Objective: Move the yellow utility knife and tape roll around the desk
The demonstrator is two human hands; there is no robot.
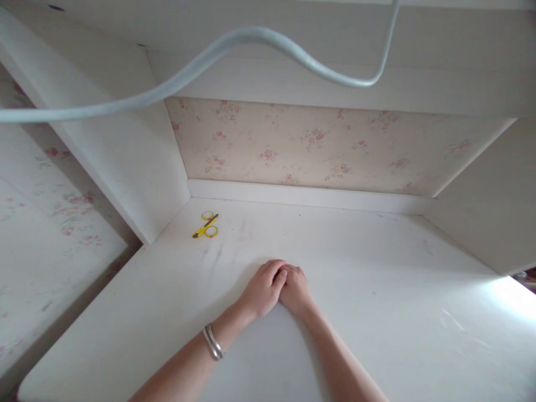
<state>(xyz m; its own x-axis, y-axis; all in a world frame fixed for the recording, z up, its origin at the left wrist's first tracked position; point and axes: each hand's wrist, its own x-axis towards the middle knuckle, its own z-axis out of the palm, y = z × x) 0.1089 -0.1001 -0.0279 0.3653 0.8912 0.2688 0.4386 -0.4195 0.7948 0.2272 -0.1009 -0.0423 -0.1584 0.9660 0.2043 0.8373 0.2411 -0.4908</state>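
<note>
Nearest the camera, two bare forearms reach forward over the white bench (377,335), and a silver bangle (213,342) sits on the left wrist. Both hands meet near the middle of the bench top. The left hand (263,289) lies palm down with its fingers loosely curled, and its fingertips overlap the knuckles of the right hand (296,290), which also rests on the surface with the fingers bent under. Neither hand grasps anything; they touch only each other and the bench, which reads as a resting pose, the weight taken by the surface.

Farther back and to the left, well apart from the hands, a yellow utility knife (205,226) lies flat, slanted across two small yellow tape rolls (208,216); it seems to touch them. They sit near the corner where the bench meets the white side panel (138,167), perhaps parked there out of the way.

Beyond that, a floral wallpaper (318,145) covers the back wall beneath an upper shelf (439,72). A pale cable (251,39) loops across the top of the view, blurred and close to the lens.
</note>
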